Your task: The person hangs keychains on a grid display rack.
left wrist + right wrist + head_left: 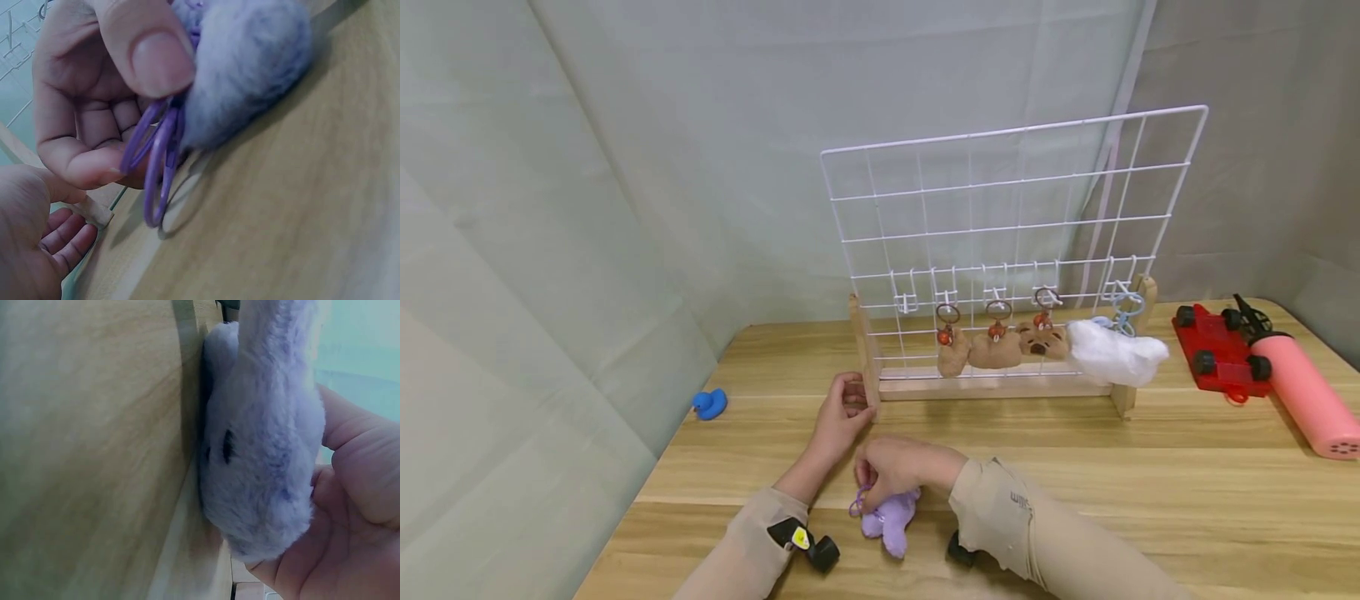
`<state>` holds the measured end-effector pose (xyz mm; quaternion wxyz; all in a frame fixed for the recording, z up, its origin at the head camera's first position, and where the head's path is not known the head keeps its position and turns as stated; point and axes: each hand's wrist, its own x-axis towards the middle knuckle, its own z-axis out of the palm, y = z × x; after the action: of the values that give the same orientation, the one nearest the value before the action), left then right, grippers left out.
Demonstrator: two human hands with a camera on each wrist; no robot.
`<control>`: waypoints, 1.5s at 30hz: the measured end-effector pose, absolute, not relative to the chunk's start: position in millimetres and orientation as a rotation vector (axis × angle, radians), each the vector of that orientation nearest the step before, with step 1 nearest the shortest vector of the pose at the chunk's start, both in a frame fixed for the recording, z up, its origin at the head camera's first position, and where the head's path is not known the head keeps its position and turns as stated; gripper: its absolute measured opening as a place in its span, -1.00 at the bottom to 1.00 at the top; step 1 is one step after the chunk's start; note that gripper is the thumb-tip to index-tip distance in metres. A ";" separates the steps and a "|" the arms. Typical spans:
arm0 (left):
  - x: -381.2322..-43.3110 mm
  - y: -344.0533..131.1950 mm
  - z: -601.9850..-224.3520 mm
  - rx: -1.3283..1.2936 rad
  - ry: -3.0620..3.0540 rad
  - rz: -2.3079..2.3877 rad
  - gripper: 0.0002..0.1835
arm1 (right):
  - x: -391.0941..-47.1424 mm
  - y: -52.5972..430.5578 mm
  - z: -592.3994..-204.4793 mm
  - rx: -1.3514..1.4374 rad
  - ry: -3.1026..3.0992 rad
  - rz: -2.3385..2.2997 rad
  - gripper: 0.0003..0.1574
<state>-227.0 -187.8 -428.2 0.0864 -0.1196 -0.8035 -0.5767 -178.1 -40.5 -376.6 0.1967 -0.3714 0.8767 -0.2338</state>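
My right hand (901,463) pinches a purple plush keychain (896,523) by its ring end, low over the wooden table. In the left wrist view its purple rings (156,169) hang below the thumb, beside the fuzzy body. Dark eyes show on the plush toy (256,456) in the right wrist view. At the rack's left end, my left hand (837,423) holds the wooden stand (867,358), thumb at its front and fingers bent at its side. Brown plush keychains (996,350) and a white plush keychain (1112,352) hang from hooks on the white wire rack (970,229).
The leftmost hook (906,303) on the rack carries nothing. A blue rubber duck (710,404) sits near the table's left edge. To the right lie a red toy car (1221,350) and a pink cylinder (1311,396) with a black end. Pale cloth walls surround the table.
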 end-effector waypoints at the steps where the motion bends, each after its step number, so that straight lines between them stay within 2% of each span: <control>1: -227.0 -187.6 -428.4 -0.353 -2.397 -1.722 -0.45 | -178.3 -40.2 -377.1 -1.040 2.448 -0.672 -0.68; 15: -227.7 -186.9 -428.1 -0.359 -2.394 -1.726 -0.45 | -184.1 -31.2 -376.1 -1.125 2.289 -0.874 -0.85; 20: -214.3 -182.5 -406.9 -0.371 -2.424 -1.723 -0.48 | -186.6 -28.9 -376.8 -1.160 2.297 -0.867 -0.96; 35: -207.7 -180.6 -397.7 -0.378 -2.439 -1.701 -0.49 | -182.4 -18.4 -363.3 -1.226 2.295 -0.923 -0.97; 41: -206.7 -180.9 -396.6 -0.365 -2.435 -1.702 -0.50 | -179.7 -10.6 -353.0 -1.217 2.310 -0.973 -0.91; 45: -206.5 -181.0 -396.9 -0.360 -2.435 -1.705 -0.50 | -177.3 -4.8 -345.3 -1.237 2.315 -0.997 -0.97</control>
<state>-206.5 -181.0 -396.9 0.0734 -0.1199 -0.8111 -0.5678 -177.3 -4.8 -345.3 0.1661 -0.4345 0.8130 -0.3501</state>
